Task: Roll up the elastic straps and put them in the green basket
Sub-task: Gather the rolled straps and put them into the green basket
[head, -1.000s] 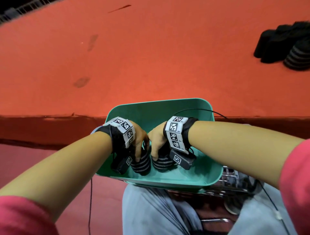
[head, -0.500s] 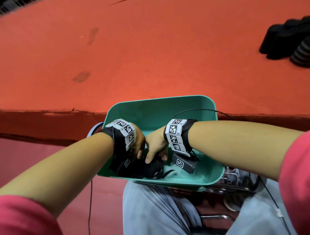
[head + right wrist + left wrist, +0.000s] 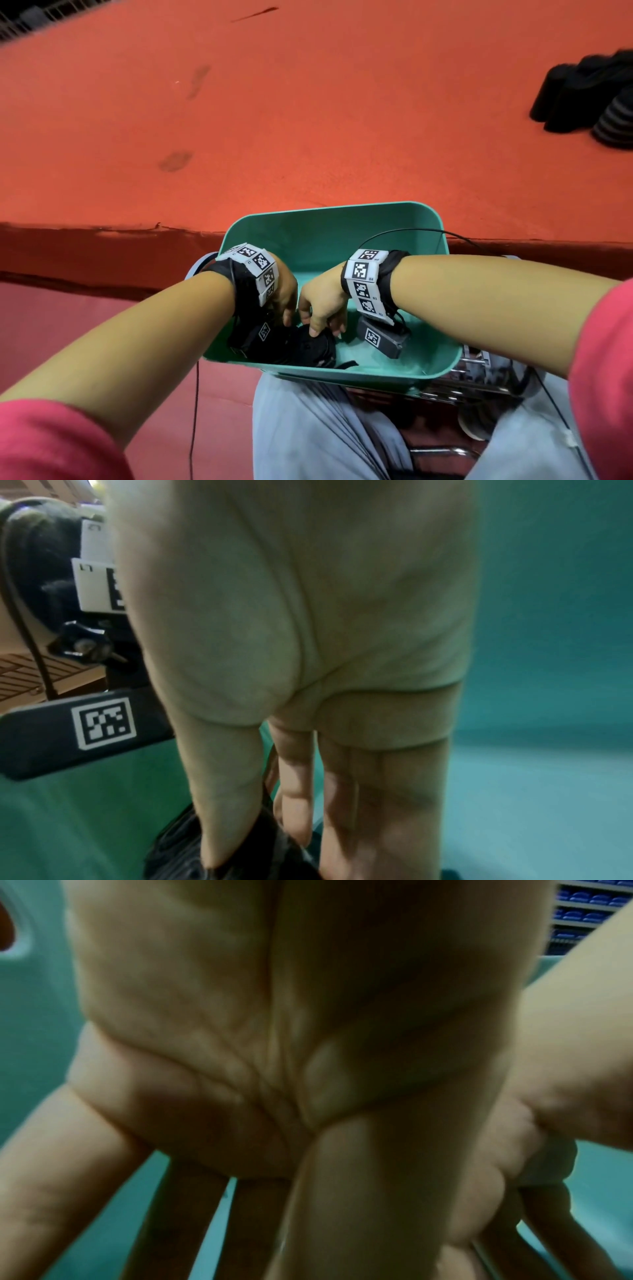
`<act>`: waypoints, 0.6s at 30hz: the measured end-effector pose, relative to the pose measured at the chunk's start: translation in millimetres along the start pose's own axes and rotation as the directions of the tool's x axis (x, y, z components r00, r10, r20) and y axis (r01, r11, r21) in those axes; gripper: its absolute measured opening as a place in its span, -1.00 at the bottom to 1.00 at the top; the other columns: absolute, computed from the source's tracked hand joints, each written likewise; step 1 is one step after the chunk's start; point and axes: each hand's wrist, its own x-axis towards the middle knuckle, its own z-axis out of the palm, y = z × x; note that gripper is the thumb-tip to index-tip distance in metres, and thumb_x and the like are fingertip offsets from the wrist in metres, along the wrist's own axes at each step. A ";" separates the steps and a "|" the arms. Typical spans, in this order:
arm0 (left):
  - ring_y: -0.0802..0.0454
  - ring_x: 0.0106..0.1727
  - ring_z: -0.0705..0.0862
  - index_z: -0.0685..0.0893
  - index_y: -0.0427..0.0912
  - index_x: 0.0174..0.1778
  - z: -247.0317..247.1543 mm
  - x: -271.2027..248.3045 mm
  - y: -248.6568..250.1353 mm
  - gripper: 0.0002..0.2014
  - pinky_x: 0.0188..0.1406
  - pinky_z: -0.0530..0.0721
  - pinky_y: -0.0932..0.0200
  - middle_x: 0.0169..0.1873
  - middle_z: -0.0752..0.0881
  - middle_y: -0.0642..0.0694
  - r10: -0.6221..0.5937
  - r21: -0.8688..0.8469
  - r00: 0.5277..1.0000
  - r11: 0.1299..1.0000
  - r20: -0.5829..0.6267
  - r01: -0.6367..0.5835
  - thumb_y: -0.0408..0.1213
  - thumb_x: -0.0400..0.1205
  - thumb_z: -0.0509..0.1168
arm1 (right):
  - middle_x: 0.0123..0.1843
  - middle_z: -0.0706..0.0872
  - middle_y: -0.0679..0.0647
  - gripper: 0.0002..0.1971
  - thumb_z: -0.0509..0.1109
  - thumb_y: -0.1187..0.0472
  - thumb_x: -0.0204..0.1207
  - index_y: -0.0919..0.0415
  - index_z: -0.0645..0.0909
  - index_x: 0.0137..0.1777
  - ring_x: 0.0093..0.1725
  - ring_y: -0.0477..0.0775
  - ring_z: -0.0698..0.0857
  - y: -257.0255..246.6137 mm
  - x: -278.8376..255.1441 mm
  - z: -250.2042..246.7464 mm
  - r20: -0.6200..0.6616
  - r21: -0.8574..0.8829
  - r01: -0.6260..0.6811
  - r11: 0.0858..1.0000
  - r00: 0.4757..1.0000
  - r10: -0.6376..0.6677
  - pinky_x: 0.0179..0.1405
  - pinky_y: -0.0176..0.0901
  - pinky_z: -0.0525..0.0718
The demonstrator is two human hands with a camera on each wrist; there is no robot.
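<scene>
Strap roll (image 3: 310, 349) | in green basket (image 3: 329, 219) | under right hand (image 3: 323, 301) fingertips

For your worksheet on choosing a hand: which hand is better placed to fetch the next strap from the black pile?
Probably the right hand: the pile of straps lies far right on the red mat, on that arm's side; the left hand would have to cross over.

rolled straps (image 3: 310, 347) tipped flat on basket (image 3: 329, 219) floor, left hand (image 3: 286, 294) lifted off them
</scene>
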 end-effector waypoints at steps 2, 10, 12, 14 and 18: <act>-0.04 0.19 0.71 0.72 -0.09 0.33 1.0 -5.6 -0.4 -0.66 0.40 0.62 -0.01 0.24 0.76 -0.06 -0.003 -0.036 0.999 0.999 -0.039 0.001 -0.28 0.62 0.45 | -0.25 0.65 0.19 -0.86 0.45 0.32 0.61 0.31 0.58 0.09 -0.29 0.25 0.70 -3.1 -4.0 -3.3 -0.015 -0.020 0.000 1.000 1.000 0.000 -0.15 0.09 0.78; -0.05 -0.11 0.71 0.62 -0.30 0.36 -2.5 -64.4 5.6 -0.65 -0.60 0.63 0.38 0.15 0.71 -0.29 -0.056 -0.298 0.927 0.953 -0.371 -0.061 -0.51 0.64 0.38 | -0.16 0.66 0.19 -0.95 0.41 0.31 0.62 0.20 0.63 -0.08 -0.23 0.23 0.72 -23.9 -46.2 -38.6 -0.242 -0.024 0.046 0.999 0.969 -0.050 -0.16 0.03 0.77; -0.11 -0.10 0.74 0.66 -0.28 0.23 -3.0 -78.7 4.6 -0.74 -0.60 0.69 0.27 0.04 0.74 -0.30 -0.112 -0.373 0.872 0.924 -0.476 -0.085 -0.51 0.62 0.36 | -0.18 0.67 0.18 -0.97 0.42 0.29 0.62 0.23 0.63 0.00 -0.18 0.24 0.74 -29.0 -59.8 -47.0 -0.327 -0.025 0.063 0.998 0.942 -0.068 -0.18 0.02 0.77; -0.10 -0.16 0.76 0.69 -0.28 0.11 -5.0 -92.1 5.3 -0.80 -0.46 0.76 0.14 -0.10 0.74 -0.25 -0.157 -0.410 0.799 0.904 -0.581 -0.121 -0.52 0.60 0.31 | -0.20 0.68 0.16 -0.98 0.41 0.29 0.62 0.22 0.62 -0.02 -0.19 0.22 0.74 -33.3 -75.5 -53.7 -0.409 -0.016 0.086 0.996 0.909 -0.085 -0.28 -0.05 0.74; 0.02 -0.30 0.73 0.64 -0.09 -0.16 -14.9 -118.8 20.9 -0.82 -0.50 0.72 0.19 -0.25 0.71 -0.09 -0.170 -0.429 0.683 0.874 -0.711 -0.229 -0.48 0.64 0.27 | -0.20 0.70 0.15 -0.90 0.41 0.31 0.62 0.16 0.62 -0.13 -0.32 0.10 0.72 -32.3 -117.1 -63.4 -0.543 -0.012 0.114 0.993 0.833 -0.102 -0.41 -0.15 0.71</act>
